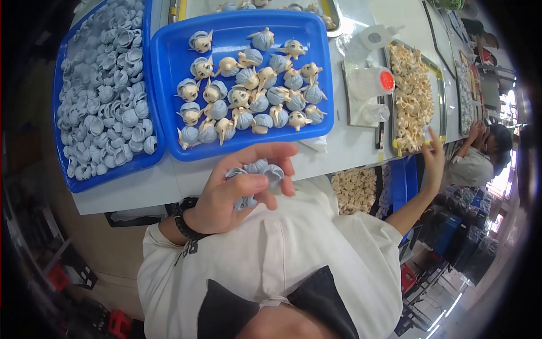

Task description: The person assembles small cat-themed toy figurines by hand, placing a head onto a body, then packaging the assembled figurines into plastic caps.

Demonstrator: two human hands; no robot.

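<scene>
My left hand (pixel 237 189) is curled around several grey-blue doll hair pieces (pixel 274 175); the thumb presses on them, in front of the chest. To the right, my right hand (pixel 433 158) reaches to the near end of a tray (pixel 442 121) heaped with beige doll head parts (pixel 412 93). Its fingers look stretched and apart, and I see nothing held in them. Beyond my left hand lies a blue tray (pixel 243 146) with rows of doll heads (pixel 240 97) with pointed ears, many capped in grey-blue hair. Another blue tray (pixel 66 164) at the left holds a heap of loose grey-blue hair pieces (pixel 104 96).
Clear plastic bottles, one with a red cap (pixel 387 80), stand between the trays. A white squeeze bottle (pixel 378 35) is behind them. Below the table edge sits a container of beige parts (pixel 354 189). Another person (pixel 480 158) works at the far right.
</scene>
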